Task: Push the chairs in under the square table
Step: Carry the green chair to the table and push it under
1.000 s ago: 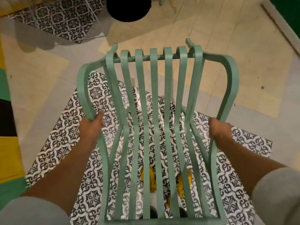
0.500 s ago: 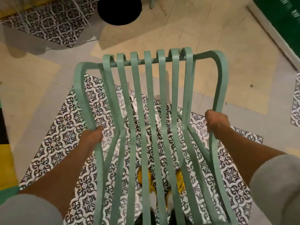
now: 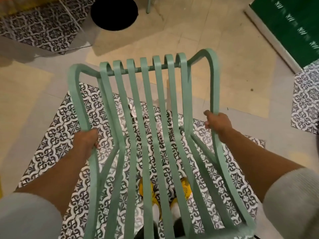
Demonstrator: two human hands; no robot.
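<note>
A pale green slatted chair (image 3: 148, 135) filled the view, seen from above, its long slats running away from the person toward the seat's curled front edge. It was over a patterned tile patch (image 3: 57, 135). The left hand (image 3: 85, 144) gripped the left armrest; the right hand (image 3: 218, 123) clasped the right armrest.

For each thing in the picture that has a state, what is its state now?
green chair: held by both armrests, seen from above.
left hand: closed around the left armrest.
right hand: closed around the right armrest.
black round base: standing on the floor ahead.
</note>
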